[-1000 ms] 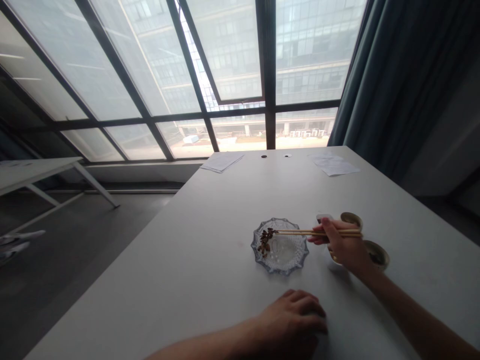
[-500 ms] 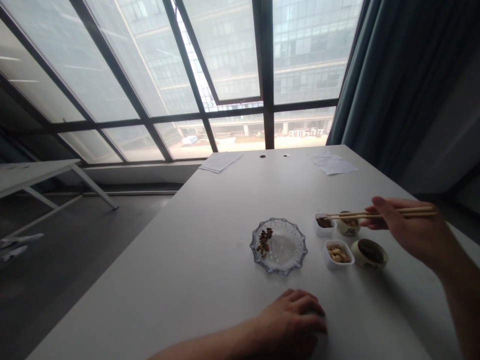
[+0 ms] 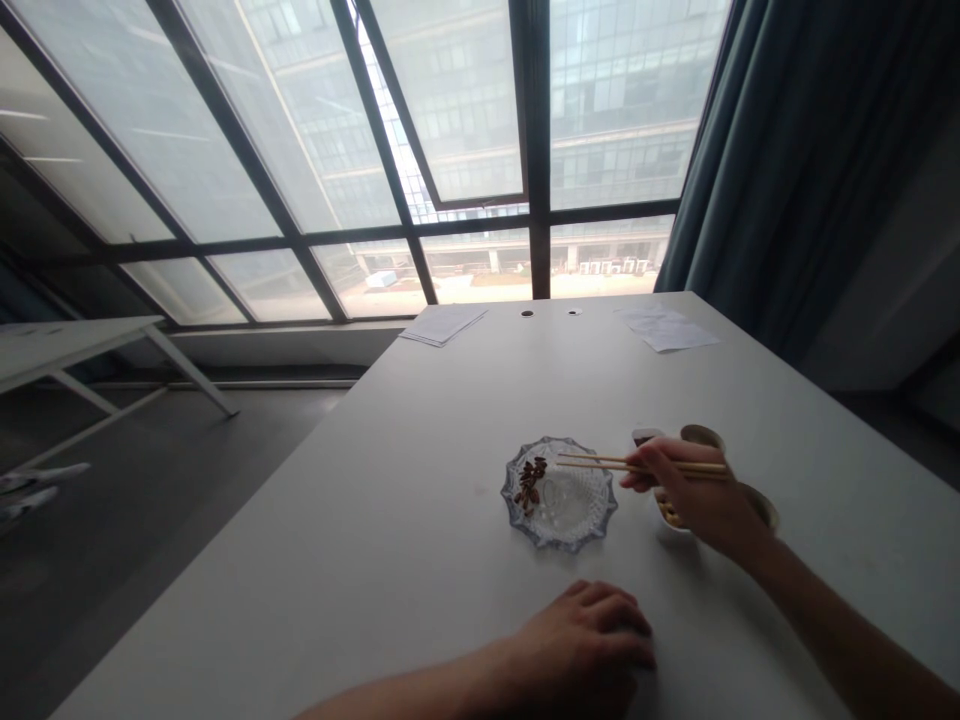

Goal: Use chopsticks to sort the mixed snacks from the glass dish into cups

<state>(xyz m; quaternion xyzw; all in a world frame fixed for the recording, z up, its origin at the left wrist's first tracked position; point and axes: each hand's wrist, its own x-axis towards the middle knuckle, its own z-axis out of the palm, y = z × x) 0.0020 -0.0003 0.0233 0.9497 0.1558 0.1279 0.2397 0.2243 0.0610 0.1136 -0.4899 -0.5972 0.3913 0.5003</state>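
My right hand is closed around a pair of wooden chopsticks. Their tips hover over the scalloped clear glass plate, and I cannot make out anything between them. Several small dark brown pieces lie on the plate's left side. My left hand rests on the table nearer to me, below the plate, its fingers loosely bent and holding nothing visible. Partly hidden behind my right hand are a white cup with dark contents, a white cup of pale nuts and two ceramic bowls.
A white table carries everything. Papers lie at its far left and far right, and two round holes are near its back edge. Windows stand behind, a dark curtain hangs at the right, and another table is at the left.
My right hand has moved left with the chopsticks, from above the small cups and bowls to the glass plate. It now covers part of those containers. My left hand stays put.
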